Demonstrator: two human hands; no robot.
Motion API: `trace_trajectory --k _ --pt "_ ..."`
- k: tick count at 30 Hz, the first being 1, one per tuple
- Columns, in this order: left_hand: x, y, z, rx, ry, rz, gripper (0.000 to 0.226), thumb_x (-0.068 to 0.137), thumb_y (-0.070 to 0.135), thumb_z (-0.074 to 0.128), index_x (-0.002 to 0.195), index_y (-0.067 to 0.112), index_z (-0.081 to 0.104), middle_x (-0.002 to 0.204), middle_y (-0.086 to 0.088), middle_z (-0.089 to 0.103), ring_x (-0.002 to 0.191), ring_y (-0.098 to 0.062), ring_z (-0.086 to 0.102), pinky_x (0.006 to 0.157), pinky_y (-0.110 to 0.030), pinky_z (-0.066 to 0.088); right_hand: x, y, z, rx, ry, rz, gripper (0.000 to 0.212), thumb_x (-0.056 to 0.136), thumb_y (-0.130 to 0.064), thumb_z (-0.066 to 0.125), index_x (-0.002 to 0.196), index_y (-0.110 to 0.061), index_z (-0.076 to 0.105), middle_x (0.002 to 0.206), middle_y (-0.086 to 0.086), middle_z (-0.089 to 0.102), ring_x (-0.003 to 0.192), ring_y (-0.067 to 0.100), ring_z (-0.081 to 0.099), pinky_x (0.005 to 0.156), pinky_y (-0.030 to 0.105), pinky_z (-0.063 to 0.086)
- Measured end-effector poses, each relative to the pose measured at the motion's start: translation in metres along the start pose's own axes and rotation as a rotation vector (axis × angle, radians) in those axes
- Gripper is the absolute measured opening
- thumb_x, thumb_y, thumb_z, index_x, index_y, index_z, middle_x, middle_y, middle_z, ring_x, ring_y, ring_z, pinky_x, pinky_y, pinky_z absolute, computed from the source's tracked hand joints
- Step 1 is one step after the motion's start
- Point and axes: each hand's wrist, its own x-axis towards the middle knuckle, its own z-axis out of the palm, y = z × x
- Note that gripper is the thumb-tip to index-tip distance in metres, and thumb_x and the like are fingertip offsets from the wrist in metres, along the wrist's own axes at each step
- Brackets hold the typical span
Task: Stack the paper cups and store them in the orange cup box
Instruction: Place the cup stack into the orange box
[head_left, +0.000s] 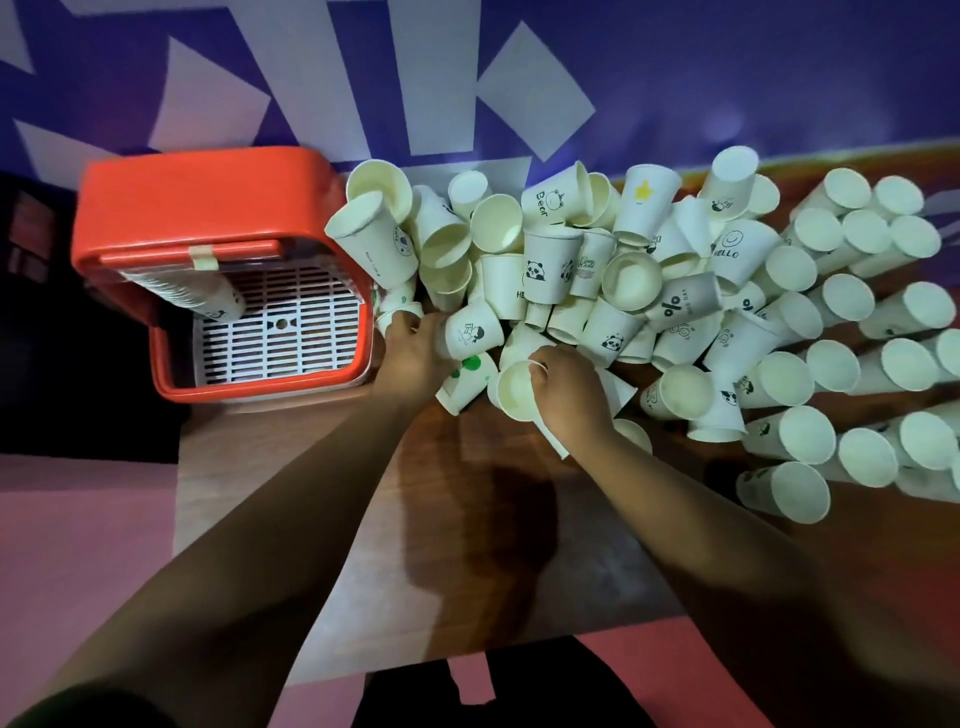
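A heap of several loose white paper cups (550, 260) with small printed pictures covers the middle of the wooden table (467, 519). My left hand (413, 353) grips a cup with a black drawing (475, 332) at the heap's near left edge. My right hand (569, 392) holds an open-mouthed cup (517, 387) by its rim, fingers curled over the edge. The orange cup box (208, 208) stands open at the left, with a white slatted grid (280, 322) on its floor and one stack of cups (202, 293) lying inside.
Several stacked columns of cups (841, 332) lie on their sides over the right part of the table, mouths toward me. A purple and white wall (467, 78) rises behind. The table's left edge runs just below the box; pink floor (78, 545) lies beyond.
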Motion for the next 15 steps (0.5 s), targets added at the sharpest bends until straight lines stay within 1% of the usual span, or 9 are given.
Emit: trace_trajectory --k 3,5,7,9,11,12,13,14,15 --pt "-0.009 -0.005 0.0 -0.065 -0.005 -0.017 0.065 0.084 0.02 0.079 0.138 0.007 0.046 0.135 -0.017 0.048 0.124 -0.033 0.048 0.105 -0.046 0.044 -0.005 0.002 -0.007 0.052 0.042 0.004 0.018 0.094 -0.015 0.05 0.094 -0.009 0.067 0.094 0.008 0.067 0.09 0.027 0.061 0.076 0.039 0.049" --pt "-0.02 -0.008 -0.004 -0.149 -0.019 -0.03 0.061 0.086 0.02 0.077 0.136 0.008 0.046 0.134 -0.012 0.053 0.121 -0.026 0.053 0.1 -0.042 0.048 -0.011 0.004 -0.013 0.11 0.086 -0.001 0.016 0.094 -0.015 0.053 0.09 -0.009 0.067 0.089 0.005 0.069 0.085 0.024 0.061 0.074 0.034 0.047" --pt "-0.033 -0.015 -0.007 -0.245 -0.025 -0.036 0.06 0.087 0.02 0.076 0.137 0.011 0.045 0.134 -0.009 0.053 0.119 -0.02 0.055 0.099 -0.039 0.051 -0.016 0.006 -0.021 0.172 0.125 0.016 0.015 0.093 -0.014 0.056 0.091 -0.008 0.069 0.089 0.004 0.071 0.085 0.021 0.062 0.073 0.029 0.044" --pt "-0.048 -0.025 -0.009 -0.353 -0.05 -0.039 0.062 0.087 0.015 0.076 0.14 0.013 0.044 0.137 -0.007 0.052 0.121 -0.017 0.055 0.102 -0.039 0.051 -0.018 0.006 -0.028 0.239 0.162 0.04 0.014 0.092 -0.013 0.058 0.091 -0.006 0.07 0.085 0.003 0.07 0.082 0.02 0.061 0.071 0.026 0.039" --pt "-0.061 -0.035 -0.011 -0.415 -0.099 -0.011 0.068 0.085 0.016 0.076 0.144 0.016 0.042 0.14 -0.005 0.049 0.128 -0.017 0.05 0.106 -0.043 0.049 -0.019 0.005 -0.036 0.307 0.193 0.052 0.013 0.092 -0.012 0.058 0.088 -0.005 0.069 0.073 -0.003 0.064 0.075 0.017 0.057 0.069 0.025 0.036" --pt "-0.069 -0.039 -0.012 -0.413 -0.124 0.023 0.07 0.085 0.027 0.075 0.146 0.018 0.042 0.14 -0.001 0.048 0.131 -0.017 0.047 0.108 -0.042 0.048 -0.019 0.003 -0.04 0.334 0.198 0.053 0.013 0.092 -0.012 0.058 0.088 -0.006 0.069 0.071 -0.007 0.061 0.074 0.015 0.055 0.069 0.024 0.036" --pt "-0.076 -0.041 -0.013 -0.394 -0.134 0.073 0.074 0.084 0.043 0.073 0.147 0.02 0.042 0.138 0.004 0.048 0.132 -0.015 0.044 0.109 -0.037 0.045 -0.02 0.001 -0.043 0.355 0.195 0.05 0.014 0.093 -0.012 0.057 0.092 -0.007 0.07 0.073 -0.007 0.062 0.076 0.014 0.056 0.07 0.024 0.037" --pt "-0.082 -0.043 -0.014 -0.365 -0.136 0.129 0.079 0.082 0.059 0.067 0.147 0.021 0.043 0.138 0.007 0.049 0.132 -0.014 0.042 0.109 -0.031 0.042 -0.021 -0.002 -0.045 0.375 0.183 0.047 0.015 0.093 -0.012 0.057 0.098 -0.008 0.071 0.081 -0.004 0.066 0.081 0.014 0.059 0.073 0.024 0.039" --pt "-0.087 -0.044 -0.014 -0.353 -0.14 0.165 0.083 0.082 0.068 0.062 0.148 0.021 0.044 0.14 0.006 0.049 0.132 -0.011 0.042 0.11 -0.027 0.039 -0.023 -0.005 -0.047 0.398 0.165 0.047 0.019 0.094 -0.012 0.056 0.105 -0.01 0.071 0.092 -0.001 0.07 0.087 0.014 0.061 0.077 0.025 0.043"
